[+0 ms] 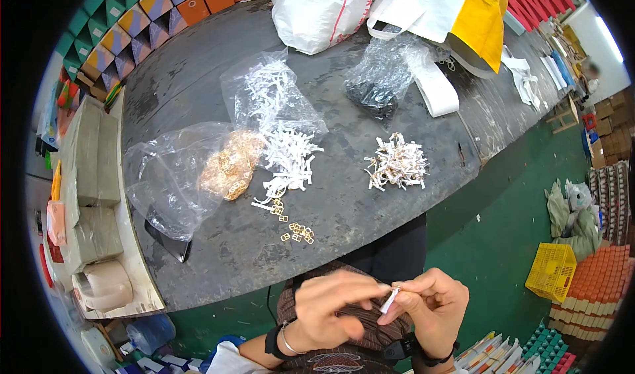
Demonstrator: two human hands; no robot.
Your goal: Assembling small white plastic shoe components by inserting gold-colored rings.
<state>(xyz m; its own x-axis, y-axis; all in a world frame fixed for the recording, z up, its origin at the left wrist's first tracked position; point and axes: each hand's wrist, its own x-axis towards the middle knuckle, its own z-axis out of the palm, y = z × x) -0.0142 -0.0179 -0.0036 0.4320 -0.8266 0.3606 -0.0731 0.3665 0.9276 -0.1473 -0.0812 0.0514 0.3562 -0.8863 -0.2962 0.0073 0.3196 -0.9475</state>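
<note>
Pinching a small white strip between them, the fingers of both hands meet just below the near edge of the surface; the left hand and right hand each close on it, above the lap. The strip looks light, thin and bendable, probably easy to crease, so the ends are the likely hold. Up on the surface, nearest that edge, lie loose gold buckles. Beyond them sit a heap of white strips and a clear bag of buckles; to the right lies a finished pile. Farther back are plastic bags. Nothing stands between the hands and the heaps.
</note>
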